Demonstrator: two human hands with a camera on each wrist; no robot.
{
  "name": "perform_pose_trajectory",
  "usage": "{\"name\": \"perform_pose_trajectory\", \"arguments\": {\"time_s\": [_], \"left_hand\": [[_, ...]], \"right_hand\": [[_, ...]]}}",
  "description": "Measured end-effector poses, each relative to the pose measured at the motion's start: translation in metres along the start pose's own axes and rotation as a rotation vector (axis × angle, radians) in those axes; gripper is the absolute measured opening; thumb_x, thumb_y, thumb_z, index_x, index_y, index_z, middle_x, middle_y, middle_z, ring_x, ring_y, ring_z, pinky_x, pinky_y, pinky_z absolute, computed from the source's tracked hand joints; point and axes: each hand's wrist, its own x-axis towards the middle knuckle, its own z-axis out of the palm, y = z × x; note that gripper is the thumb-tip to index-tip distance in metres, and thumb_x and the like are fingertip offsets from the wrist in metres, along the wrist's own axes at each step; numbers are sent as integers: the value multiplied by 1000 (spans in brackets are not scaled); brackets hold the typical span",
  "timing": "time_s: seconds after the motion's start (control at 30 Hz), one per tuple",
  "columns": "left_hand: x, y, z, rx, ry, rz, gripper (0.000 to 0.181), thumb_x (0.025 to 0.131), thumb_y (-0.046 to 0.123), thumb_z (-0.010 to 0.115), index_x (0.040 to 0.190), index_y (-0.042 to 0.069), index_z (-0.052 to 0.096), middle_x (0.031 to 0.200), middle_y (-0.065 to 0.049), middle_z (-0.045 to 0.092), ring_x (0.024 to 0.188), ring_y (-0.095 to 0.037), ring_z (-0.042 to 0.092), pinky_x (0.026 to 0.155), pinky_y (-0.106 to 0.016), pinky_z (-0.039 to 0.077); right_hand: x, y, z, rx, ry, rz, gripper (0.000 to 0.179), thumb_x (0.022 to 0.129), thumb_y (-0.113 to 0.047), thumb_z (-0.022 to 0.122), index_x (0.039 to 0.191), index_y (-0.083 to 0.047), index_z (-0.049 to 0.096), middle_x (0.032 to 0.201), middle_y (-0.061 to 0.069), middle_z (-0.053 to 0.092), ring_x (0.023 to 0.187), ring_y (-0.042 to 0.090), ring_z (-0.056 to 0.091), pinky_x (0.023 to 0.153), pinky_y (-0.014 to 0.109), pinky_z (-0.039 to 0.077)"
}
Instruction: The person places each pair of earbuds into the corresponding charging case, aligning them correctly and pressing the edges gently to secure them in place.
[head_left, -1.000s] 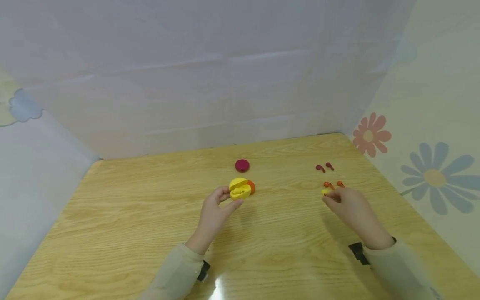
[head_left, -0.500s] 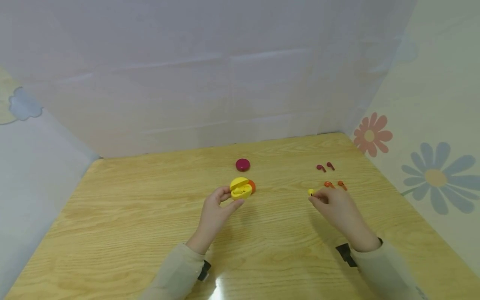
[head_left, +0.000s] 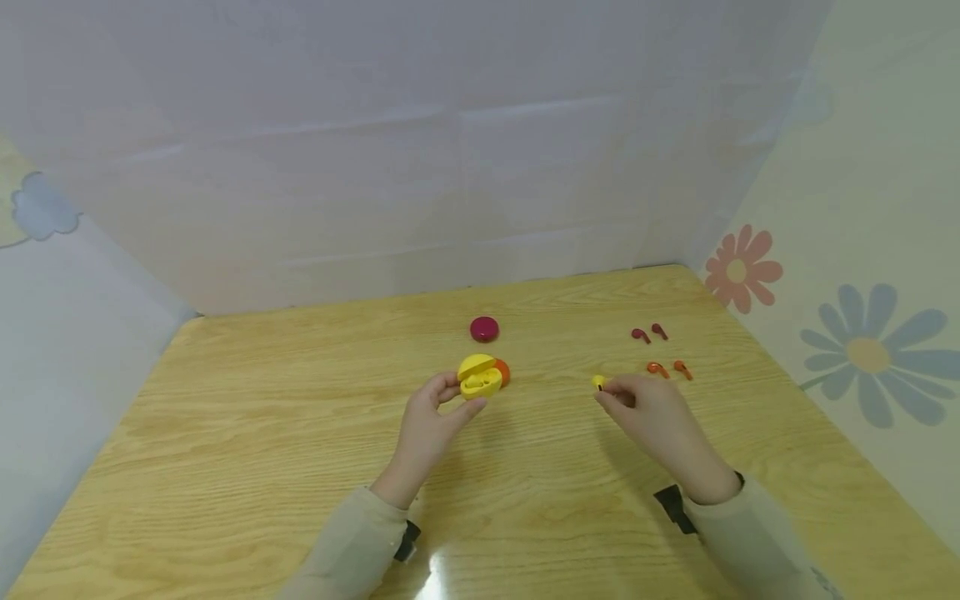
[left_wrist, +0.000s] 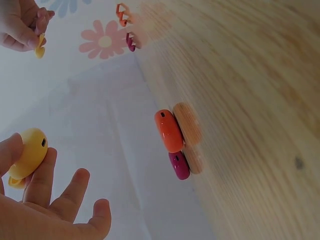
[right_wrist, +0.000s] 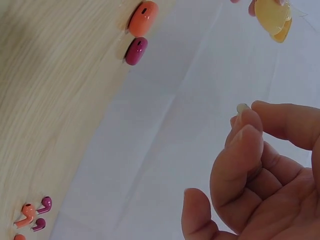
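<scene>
My left hand (head_left: 426,423) grips a yellow earbud charging case (head_left: 481,385) between thumb and fingers, raised above the table with its lid partly up. In the left wrist view the rounded back of this case (left_wrist: 31,152) faces the camera, a dark port on it. To the right, my right hand (head_left: 660,421) pinches a yellow earbud (head_left: 597,381) at thumb and fingertips, its head pointing toward the case. Only a small pale bit of the earbud (right_wrist: 242,107) shows past the fingertips in the right wrist view.
An orange earbud case (head_left: 504,373) sits on the wooden table (head_left: 300,417), partly hidden behind the yellow one. Farther back is a closed magenta case (head_left: 484,329). Two magenta earbuds (head_left: 640,336) and two orange earbuds (head_left: 657,369) lie at the right. Walls border the table.
My right hand has moved left with the yellow earbud, away from the orange earbuds, which are now fully uncovered. My left hand and the yellow case stay nearly still.
</scene>
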Motion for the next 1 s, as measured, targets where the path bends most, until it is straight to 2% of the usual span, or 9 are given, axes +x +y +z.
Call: {"name": "perform_pose_trajectory", "arguments": {"time_s": [0.13, 0.4, 0.6, 1.0], "left_hand": [[0, 0, 0, -3, 0, 0, 36, 88, 17, 74, 115, -4, 62, 116, -19, 67, 122, -34, 52, 105, -63, 27], [0, 0, 1, -16, -5, -9, 36, 87, 17, 74, 114, -4, 62, 116, -18, 67, 122, -34, 52, 104, -62, 28], [0, 0, 2, -20, -14, 6, 35, 87, 16, 74, 113, -4, 62, 115, -18, 67, 120, -34, 53, 104, -62, 29], [0, 2, 4, -23, -14, -11, 36, 87, 17, 75, 114, -4, 62, 116, -18, 67, 121, -34, 52, 104, -61, 30]], "right_hand": [[2, -6, 1, 0, 7, -17, 12, 90, -9, 67, 94, 1, 72, 83, 6, 68, 65, 15, 51, 58, 31, 45], [5, -15, 8, 11, 29, -92, 7, 88, -5, 69, 88, 1, 72, 72, 1, 63, 60, 13, 46, 54, 27, 42], [7, -20, 14, 17, 23, -101, 8, 89, -8, 69, 88, 0, 73, 72, 1, 65, 58, 12, 47, 52, 26, 41], [11, -33, 28, 39, 68, -172, 4, 87, -6, 72, 86, -2, 73, 73, 0, 64, 62, 12, 49, 57, 28, 44]]}}
